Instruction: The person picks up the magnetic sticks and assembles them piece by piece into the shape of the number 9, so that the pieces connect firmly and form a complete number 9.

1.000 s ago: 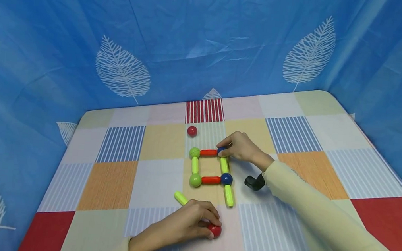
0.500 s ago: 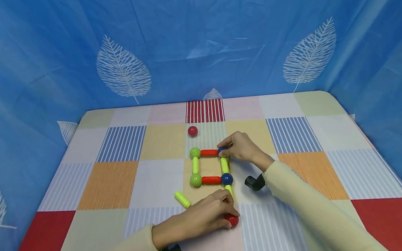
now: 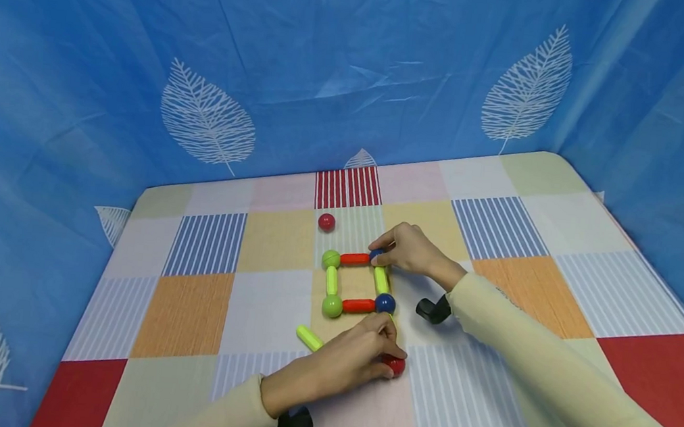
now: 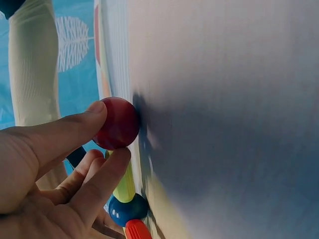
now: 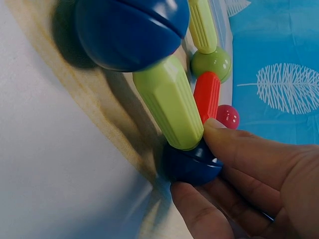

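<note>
A square of rods and balls lies flat on the cloth: two green balls (image 3: pixel 332 305) on the left, two blue balls on the right, joined by red rods (image 3: pixel 359 305) and yellow-green rods. My right hand (image 3: pixel 413 250) pinches the far blue ball (image 5: pixel 192 167) between thumb and fingers. From the near blue ball (image 3: pixel 385 303), another yellow-green rod (image 4: pixel 124 184) points toward me, mostly behind my left hand (image 3: pixel 350 357) in the head view. That left hand pinches a red ball (image 4: pixel 117 123) at the rod's free end; they appear to touch.
Beyond the square sits a second red ball (image 3: pixel 326 222). A loose yellow-green rod (image 3: pixel 309 337) lies left of it, partly behind my left hand. Patchwork cloth (image 3: pixel 179 396) covers the table, and a blue curtain (image 3: pixel 354 72) hangs around its back and sides.
My left hand has carried the red ball right and slightly away from me, to the end of the rod below the near blue ball. The right hand has stayed in place.
</note>
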A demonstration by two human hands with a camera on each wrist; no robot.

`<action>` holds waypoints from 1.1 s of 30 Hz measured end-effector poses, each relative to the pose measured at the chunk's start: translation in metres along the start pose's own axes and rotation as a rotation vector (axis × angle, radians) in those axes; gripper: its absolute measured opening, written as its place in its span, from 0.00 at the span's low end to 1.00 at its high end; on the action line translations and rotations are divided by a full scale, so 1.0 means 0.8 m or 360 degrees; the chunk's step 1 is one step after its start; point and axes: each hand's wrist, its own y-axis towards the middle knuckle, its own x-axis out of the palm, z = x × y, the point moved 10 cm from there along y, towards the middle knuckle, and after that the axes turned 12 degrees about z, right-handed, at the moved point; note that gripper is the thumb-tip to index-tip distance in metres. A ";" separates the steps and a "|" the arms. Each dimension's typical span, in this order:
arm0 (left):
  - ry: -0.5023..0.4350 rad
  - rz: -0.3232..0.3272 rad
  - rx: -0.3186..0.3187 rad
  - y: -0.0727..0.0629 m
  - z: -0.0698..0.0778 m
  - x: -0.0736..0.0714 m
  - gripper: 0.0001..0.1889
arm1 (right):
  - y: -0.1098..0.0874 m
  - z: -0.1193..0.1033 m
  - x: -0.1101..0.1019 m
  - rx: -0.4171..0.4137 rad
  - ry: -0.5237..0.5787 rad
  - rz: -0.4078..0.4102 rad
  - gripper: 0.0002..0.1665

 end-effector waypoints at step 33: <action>-0.0014 -0.0111 -0.0101 -0.003 -0.009 0.000 0.17 | 0.002 0.004 0.002 0.0041 -0.0008 0.0000 0.15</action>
